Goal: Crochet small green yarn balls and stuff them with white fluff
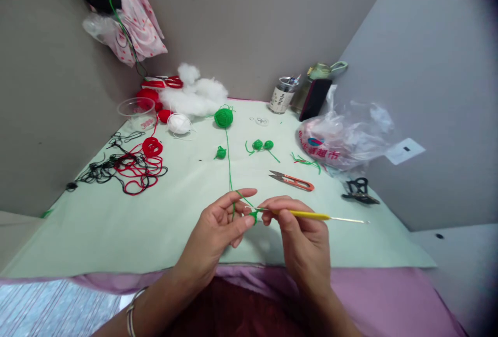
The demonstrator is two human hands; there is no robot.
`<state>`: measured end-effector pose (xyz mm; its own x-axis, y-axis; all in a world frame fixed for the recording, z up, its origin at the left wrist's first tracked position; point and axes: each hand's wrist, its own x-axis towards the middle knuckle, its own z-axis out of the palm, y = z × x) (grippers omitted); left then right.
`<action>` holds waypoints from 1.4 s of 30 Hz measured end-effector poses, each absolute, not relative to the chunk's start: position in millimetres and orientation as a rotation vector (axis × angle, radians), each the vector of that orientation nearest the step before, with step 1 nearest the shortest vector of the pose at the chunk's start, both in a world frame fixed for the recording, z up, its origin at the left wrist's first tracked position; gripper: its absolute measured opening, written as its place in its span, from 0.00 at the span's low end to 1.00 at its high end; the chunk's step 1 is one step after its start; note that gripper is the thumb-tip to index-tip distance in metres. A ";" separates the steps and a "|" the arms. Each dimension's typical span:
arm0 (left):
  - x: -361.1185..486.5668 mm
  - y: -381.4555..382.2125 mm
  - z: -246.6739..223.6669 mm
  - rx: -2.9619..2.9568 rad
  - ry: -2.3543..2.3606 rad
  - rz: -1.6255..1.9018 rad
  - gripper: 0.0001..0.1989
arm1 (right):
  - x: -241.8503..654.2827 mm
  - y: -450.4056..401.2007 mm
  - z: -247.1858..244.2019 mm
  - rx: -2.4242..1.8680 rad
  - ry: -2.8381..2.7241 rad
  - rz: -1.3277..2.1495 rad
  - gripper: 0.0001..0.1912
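Small green crochet piece [254, 216] and yellow-handled crochet hook [309, 214], both in hand

Clock bearings taken from the crochet piece; twelve is the table's far edge.

Left hand [221, 220], nine o'clock: fingers closed, pinching the crochet piece near the thumb tip; index finger extended, green working yarn [229, 166] draped over it. Right hand [301, 228], three o'clock: grasping the crochet hook pen-fashion, one metal end at the crochet piece, the other pointing to three. Whether the tip sits inside a stitch cannot be told.

Green yarn ball [223, 118], between eleven and twelve, joined to the working yarn. One round green crocheted piece [221, 153], eleven; two more green crocheted balls [263, 145], side by side with yarn tails, twelve.

Orange-handled thread snips [298, 182], between one and two; green yarn scraps [309, 162] just beyond. Black claw clip [360, 192], between two and three.

White fibre stuffing [194, 97], eleven. White yarn ball [179, 123], between ten and eleven. Loose red yarn [151, 148], ten, overlapping a black yarn tangle [97, 171].

All on a pale green table cover [136, 243].
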<state>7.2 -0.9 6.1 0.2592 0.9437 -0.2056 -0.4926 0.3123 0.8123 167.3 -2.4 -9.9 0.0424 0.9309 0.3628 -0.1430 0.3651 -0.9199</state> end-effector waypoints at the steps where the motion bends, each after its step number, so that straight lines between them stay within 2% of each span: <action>1: 6.3 -0.9 5.6 0.707 0.788 1.091 0.20 | 168.3 -2.5 -11.1 -0.833 -1.215 1.032 0.09; 5: 4.6 -1.3 5.2 0.755 0.791 1.090 0.19 | 170.5 -2.8 -11.5 -0.812 -1.164 1.116 0.10; 9: 6.7 -1.0 5.3 0.760 0.802 1.093 0.21 | 167.8 -3.5 -6.2 -0.827 -1.291 0.981 0.10; 12: 9.7 -1.1 5.6 0.728 0.818 1.133 0.24 | 164.6 -6.0 -3.3 -0.870 -1.416 0.748 0.11; 15: 11.8 -2.6 6.3 0.707 0.834 1.172 0.30 | 163.1 -10.6 -5.9 -0.921 -1.647 0.368 0.13; 18: 10.4 -2.9 8.2 0.599 0.747 1.068 0.31 | 165.4 -14.0 -9.9 -0.897 -1.786 0.100 0.17; 20: 7.7 -1.2 10.1 0.506 0.688 0.995 0.27 | 168.4 -13.6 -9.5 -0.896 -1.679 0.232 0.16; 23: 5.0 1.6 12.1 0.489 0.694 1.014 0.20 | 171.4 -9.8 -4.5 -0.854 -1.373 0.620 0.14; 26: 6.9 2.0 9.9 0.611 0.747 1.065 0.19 | 169.6 -6.3 -0.4 -0.798 -1.326 0.837 0.11; 31: 9.2 0.2 1.0 0.741 0.816 1.123 0.19 | 168.2 -4.0 -4.0 -0.865 -1.326 0.863 0.10; 38: 7.3 -0.8 3.1 0.742 0.810 1.141 0.22 | 174.1 -3.8 -10.0 -0.807 -1.156 1.116 0.09; 42: 6.7 -0.6 3.7 0.767 0.818 1.136 0.20 | 172.6 -4.5 -8.0 -0.798 -1.132 1.135 0.10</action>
<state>6.7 -0.6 3.7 0.2111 0.9640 -0.1616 -0.4594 0.2438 0.8541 172.6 -4.5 -8.0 0.0238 0.9618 0.2728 -0.2761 0.2686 -0.9229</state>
